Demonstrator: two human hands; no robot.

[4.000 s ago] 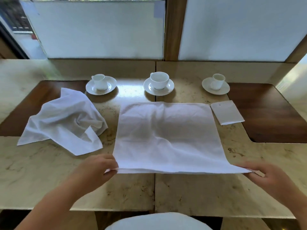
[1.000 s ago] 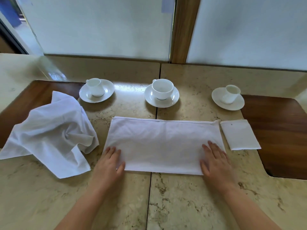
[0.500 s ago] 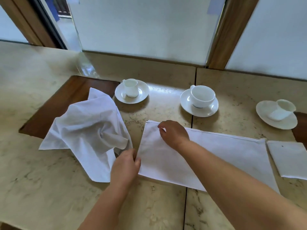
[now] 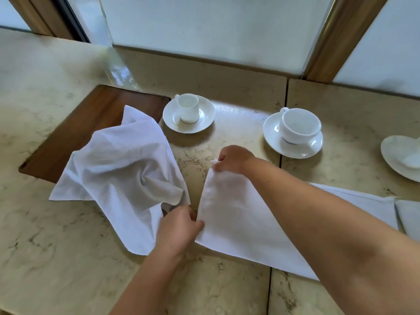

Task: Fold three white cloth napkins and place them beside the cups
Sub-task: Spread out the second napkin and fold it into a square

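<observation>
A white napkin folded in half (image 4: pixel 236 221) lies on the marble table, stretching to the right under my right forearm. My left hand (image 4: pixel 178 228) pinches its near left corner. My right hand (image 4: pixel 234 159) reaches across and pinches its far left corner, lifting that edge slightly. A crumpled white napkin (image 4: pixel 118 176) lies just left of them. A folded small napkin (image 4: pixel 409 217) shows at the right edge. Behind stand a small cup (image 4: pixel 188 108) on a saucer, a larger cup (image 4: pixel 300 126) on a saucer, and a third saucer (image 4: pixel 397 155) cut off at the right.
A dark wooden inset (image 4: pixel 86 123) sits in the marble table (image 4: pixel 56 258) under part of the crumpled napkin. A frosted window (image 4: pixel 204 26) with wooden frame posts runs along the far side.
Both hands left the flat-pressed napkin and moved to its left end; the view swung left. Since half a second ago the left edge has lifted slightly off the table.
</observation>
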